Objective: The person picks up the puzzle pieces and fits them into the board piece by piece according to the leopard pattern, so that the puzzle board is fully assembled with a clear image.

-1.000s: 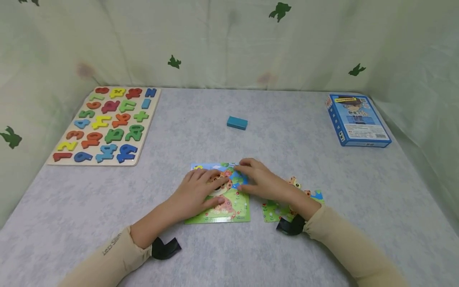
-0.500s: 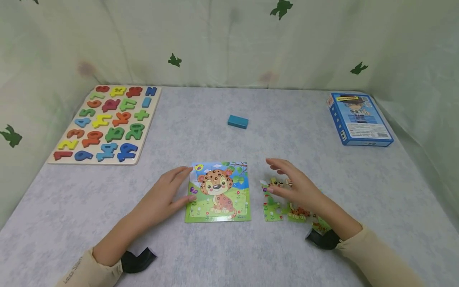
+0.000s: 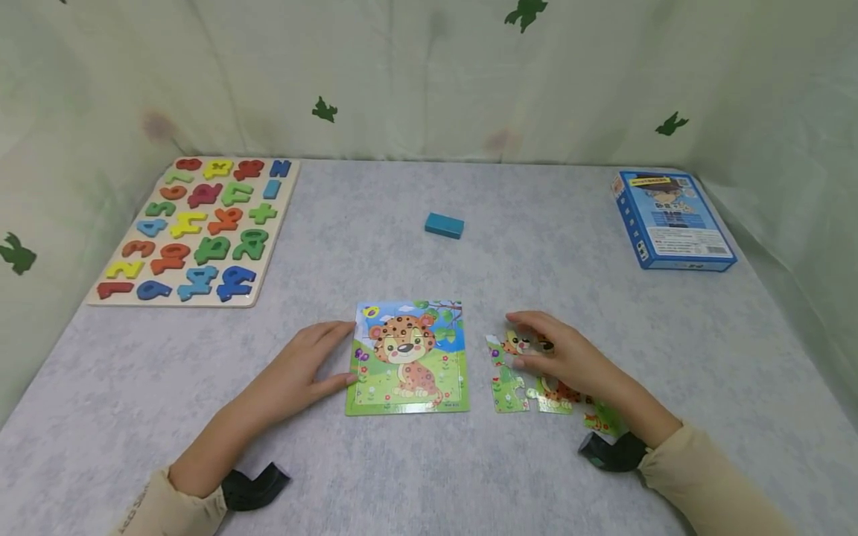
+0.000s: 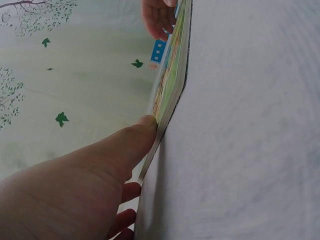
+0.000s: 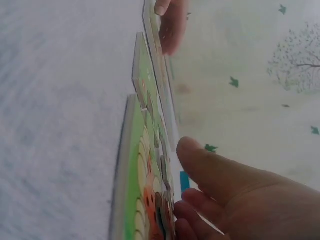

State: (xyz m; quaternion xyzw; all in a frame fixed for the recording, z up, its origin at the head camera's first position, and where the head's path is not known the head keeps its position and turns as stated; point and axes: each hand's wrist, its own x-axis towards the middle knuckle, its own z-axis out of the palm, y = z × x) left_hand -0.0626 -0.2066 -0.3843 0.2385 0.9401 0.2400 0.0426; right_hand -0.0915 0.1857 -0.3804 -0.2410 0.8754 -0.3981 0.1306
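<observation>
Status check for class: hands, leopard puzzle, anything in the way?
Left hand touching left edge of leopard board, board flat. Right hand over loose pieces, contact unclear. Teal block farther back, likely not obstructing.

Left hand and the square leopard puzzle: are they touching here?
Touching. The left wrist view shows it: the left hand has its thumb tip against the edge of the square leopard puzzle, no gap between.

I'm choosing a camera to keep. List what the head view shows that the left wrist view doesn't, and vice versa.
Only head: the number board and sleeves.

Only left wrist: leafy trees printed on the curtain.

Both: the puzzle, left grip, right grip, blue box, green birds and curtain.
</observation>
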